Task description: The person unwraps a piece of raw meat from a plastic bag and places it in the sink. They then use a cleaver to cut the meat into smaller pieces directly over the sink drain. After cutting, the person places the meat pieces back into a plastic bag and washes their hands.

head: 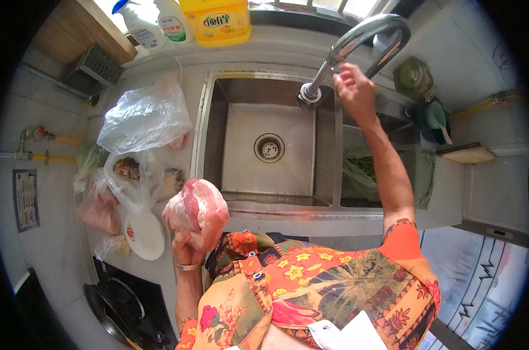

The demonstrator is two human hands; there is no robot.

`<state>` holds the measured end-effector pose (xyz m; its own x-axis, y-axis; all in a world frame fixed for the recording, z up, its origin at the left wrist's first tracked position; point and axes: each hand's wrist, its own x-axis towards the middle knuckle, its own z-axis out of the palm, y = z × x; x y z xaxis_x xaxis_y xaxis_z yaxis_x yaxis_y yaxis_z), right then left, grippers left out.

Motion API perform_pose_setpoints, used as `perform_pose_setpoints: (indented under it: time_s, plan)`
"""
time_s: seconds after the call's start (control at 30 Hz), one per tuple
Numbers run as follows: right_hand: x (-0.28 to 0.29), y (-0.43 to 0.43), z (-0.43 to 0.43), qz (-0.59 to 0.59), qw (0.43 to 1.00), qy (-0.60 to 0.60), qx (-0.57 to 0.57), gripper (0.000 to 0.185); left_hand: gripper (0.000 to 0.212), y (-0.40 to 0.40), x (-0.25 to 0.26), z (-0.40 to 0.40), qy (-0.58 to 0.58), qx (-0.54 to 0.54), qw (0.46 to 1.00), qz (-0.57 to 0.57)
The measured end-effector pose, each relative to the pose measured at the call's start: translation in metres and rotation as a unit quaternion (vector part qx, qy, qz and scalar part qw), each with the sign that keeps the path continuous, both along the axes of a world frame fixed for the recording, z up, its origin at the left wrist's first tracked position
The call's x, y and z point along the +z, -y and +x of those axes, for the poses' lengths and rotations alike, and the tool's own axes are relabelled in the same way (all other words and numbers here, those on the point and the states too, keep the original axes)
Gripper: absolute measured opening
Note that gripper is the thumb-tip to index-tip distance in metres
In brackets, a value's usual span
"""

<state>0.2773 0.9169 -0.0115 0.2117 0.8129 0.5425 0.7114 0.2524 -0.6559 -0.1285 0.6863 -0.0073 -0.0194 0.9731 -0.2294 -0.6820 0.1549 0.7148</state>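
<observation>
My left hand (186,250) grips a large chunk of raw pink meat (196,210) with pale fat. It holds the meat up by the near left corner of the stainless-steel sink (247,175). My right hand (356,92) is raised at the tall chrome faucet (321,76), fingers curled close to its neck. Whether those fingers grasp a lever there, I cannot tell. No water shows in the left basin, where the drain strainer (269,149) is visible. Partly behind my right forearm, the narrower right basin has leafy greens in a plastic bag (358,175).
Plastic bags (146,116) and a white plate (144,236) crowd the left counter. Beyond them is a black cooktop (153,286) with a pan (102,306). Spray bottles (175,22) and a yellow detergent jug (218,26) line the windowsill. A green dipper (435,116) sits right.
</observation>
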Motion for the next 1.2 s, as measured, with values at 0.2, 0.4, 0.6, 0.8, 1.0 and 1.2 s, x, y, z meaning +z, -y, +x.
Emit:
perform_pose_setpoints:
  time_s: [0.2,0.4,0.6,0.8,1.0,1.2]
  plan:
    - [-0.006,-0.094,0.056,-0.046,0.973,0.217,-0.059,0.027,0.071,-0.016,-0.011,-0.028,0.029,-0.054,0.998,-0.005]
    - [-0.040,-0.129,0.078,-0.201,0.944,0.256,-0.051,0.047,0.072,-0.018,-0.015,-0.037,0.054,-0.065,0.996,-0.026]
    - [-0.036,-0.113,0.060,-0.222,0.948,0.229,-0.010,0.068,0.071,-0.020,0.008,-0.042,0.013,-0.063,0.998,-0.005]
    - [-0.041,-0.110,0.045,-0.231,0.933,0.275,-0.008,0.070,0.072,-0.031,0.004,-0.046,0.024,-0.057,0.997,-0.045]
    - [-0.001,-0.065,0.018,-0.041,0.991,0.088,-0.095,0.043,0.072,-0.035,0.007,-0.043,0.041,-0.059,0.997,-0.033]
    - [-0.072,0.038,-0.036,-0.070,0.889,-0.451,-0.020,0.015,0.072,-0.026,0.012,-0.041,0.035,-0.013,0.999,-0.038]
